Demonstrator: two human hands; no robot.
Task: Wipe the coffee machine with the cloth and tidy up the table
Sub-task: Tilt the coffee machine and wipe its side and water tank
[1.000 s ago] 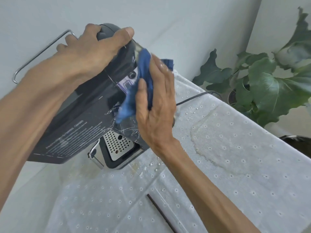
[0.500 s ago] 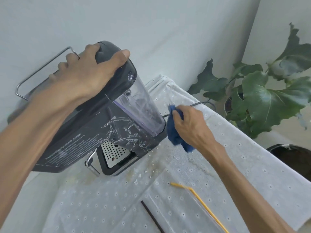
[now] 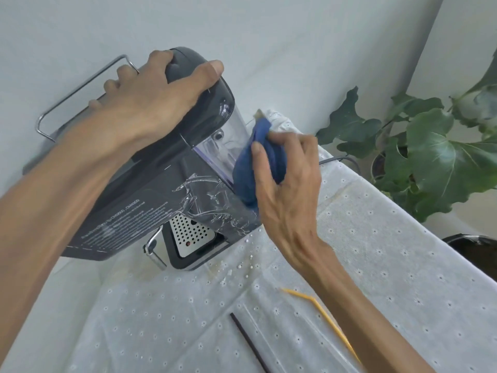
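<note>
A dark grey coffee machine (image 3: 150,211) stands on the table, with a clear water tank (image 3: 228,141) at its right side and a perforated steel drip tray (image 3: 188,235) at its base. My left hand (image 3: 150,103) grips the machine's rounded top, thumb on the near edge. My right hand (image 3: 285,184) holds a bunched blue cloth (image 3: 250,168) and presses it against the tank and the machine's right edge. Torn clear film clings to the machine's side.
A white eyelet tablecloth (image 3: 376,251) covers the table, with water droplets (image 3: 250,259) beside the machine's base. A yellow straw (image 3: 322,316) and a thin black stick (image 3: 247,340) lie near the front. A power cord (image 3: 338,158), a leafy plant (image 3: 430,157) and a dark bin (image 3: 473,251) are at the right.
My right hand dropped with the cloth to the table beside the machine's base, then rose again to press the cloth on the tank. The left hand stayed gripping the top.
</note>
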